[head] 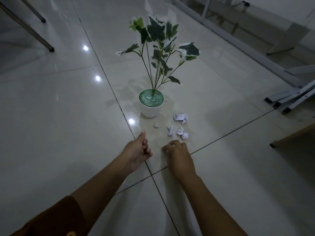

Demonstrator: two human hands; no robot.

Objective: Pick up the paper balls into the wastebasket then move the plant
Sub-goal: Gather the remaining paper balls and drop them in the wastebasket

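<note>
A plant with green-and-white leaves stands upright in a white pot (150, 109) on the tiled floor. Just in front and to the right of the pot lie several crumpled paper balls: a large one (181, 118), a tiny one (156, 125), an elongated one (170, 130) and another (182, 133). My left hand (138, 150) hovers below the pot, thumb up, fingers loosely curled, holding nothing. My right hand (179, 155) is palm down just short of the paper balls, fingers bent and apart, touching none of them. No wastebasket is in view.
Glossy floor tiles with dark grout lines (119, 106) spread all around. Dark furniture legs (50, 48) stand at the far left. Grey metal frame bars (289, 99) lie at the right, and a wooden leg (274, 143) juts in from the right edge.
</note>
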